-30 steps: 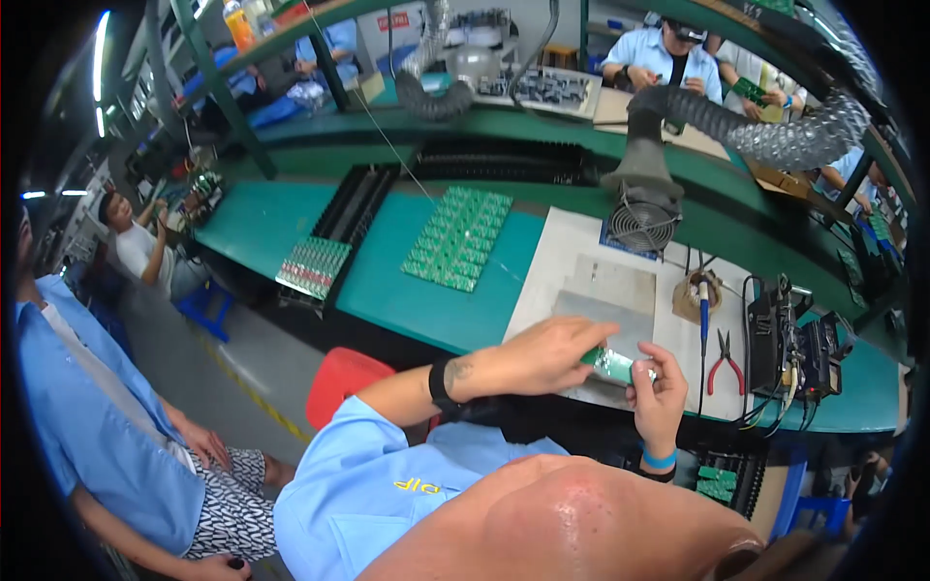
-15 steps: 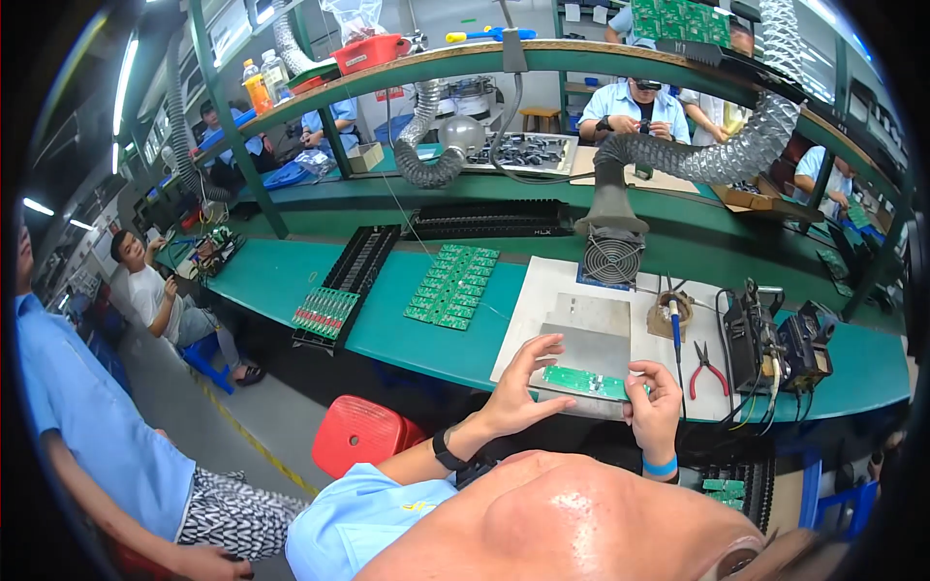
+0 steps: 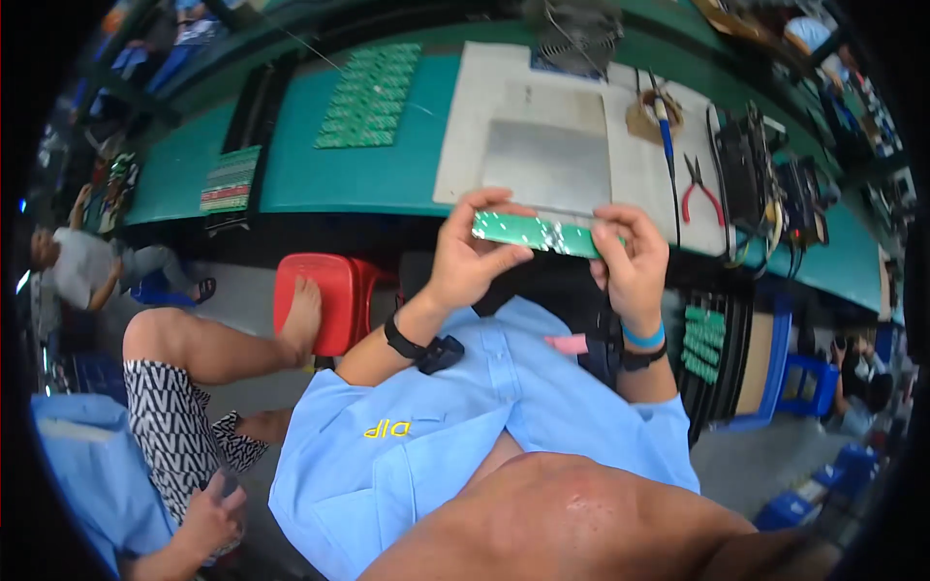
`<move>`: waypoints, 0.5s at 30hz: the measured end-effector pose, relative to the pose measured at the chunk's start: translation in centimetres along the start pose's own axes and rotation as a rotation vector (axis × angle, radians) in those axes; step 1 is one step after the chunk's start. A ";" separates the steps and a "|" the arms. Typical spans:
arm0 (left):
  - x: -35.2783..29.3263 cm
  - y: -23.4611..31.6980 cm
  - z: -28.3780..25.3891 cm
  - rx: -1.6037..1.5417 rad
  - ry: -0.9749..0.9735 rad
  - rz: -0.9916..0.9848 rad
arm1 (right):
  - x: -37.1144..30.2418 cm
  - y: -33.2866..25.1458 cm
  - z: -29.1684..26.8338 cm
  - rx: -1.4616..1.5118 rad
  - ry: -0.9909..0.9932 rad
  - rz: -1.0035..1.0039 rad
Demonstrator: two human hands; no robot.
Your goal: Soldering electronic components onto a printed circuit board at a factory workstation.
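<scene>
A narrow green circuit board (image 3: 536,233) with shiny spots is held level in front of my chest, just off the bench's front edge. My right hand (image 3: 632,259) pinches its right end between thumb and fingers. Around the left end curls my left hand (image 3: 467,256), its fingers along the far edge and its thumb at the near edge. Just beyond the board lies a grey metal plate (image 3: 545,160) on a white sheet (image 3: 465,126) covering part of the green bench.
Red-handled pliers (image 3: 701,197), a soldering iron (image 3: 665,131) and black soldering stations (image 3: 751,179) stand right. A fan (image 3: 578,34) sits behind. Green boards (image 3: 370,97) and a black rack (image 3: 254,126) lie left. A person's bare foot rests on a red stool (image 3: 325,310).
The view has tilted down. The board has come up nearer my body, and my left hand, formerly spread beside it, has closed around its left end. The neighbouring person's foot now shows on the stool.
</scene>
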State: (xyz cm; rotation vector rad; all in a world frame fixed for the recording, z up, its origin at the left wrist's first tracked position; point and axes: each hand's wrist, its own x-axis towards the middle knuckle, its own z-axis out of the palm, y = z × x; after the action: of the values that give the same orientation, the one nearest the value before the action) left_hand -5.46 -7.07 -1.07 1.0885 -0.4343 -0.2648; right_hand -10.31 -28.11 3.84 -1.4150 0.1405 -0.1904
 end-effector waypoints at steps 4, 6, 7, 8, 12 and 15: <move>0.1 -0.6 -0.9 -0.153 0.052 0.064 | -0.1 0.1 0.8 0.024 -0.049 0.008; 0.3 -0.9 -1.9 -0.174 0.056 0.109 | 1.1 0.6 0.3 0.030 -0.071 0.019; 0.4 -0.9 -2.5 -0.186 0.063 0.098 | 2.1 0.9 -0.7 -0.084 -0.034 -0.056; 0.7 -0.7 -3.2 -0.209 0.068 0.108 | 3.0 1.1 -1.7 -0.198 -0.001 -0.131; 1.0 0.4 -5.3 -0.264 0.107 0.117 | 4.6 0.9 -1.8 -0.975 -0.185 -0.563; 1.0 0.8 -6.6 -0.281 0.123 0.102 | 4.9 1.6 -0.7 -1.340 -0.331 -0.709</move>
State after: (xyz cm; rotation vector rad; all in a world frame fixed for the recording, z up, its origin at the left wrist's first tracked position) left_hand -1.54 -1.91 -2.70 0.8006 -0.3302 -0.1622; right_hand -5.60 -29.58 2.23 -2.7708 -0.6441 -0.4879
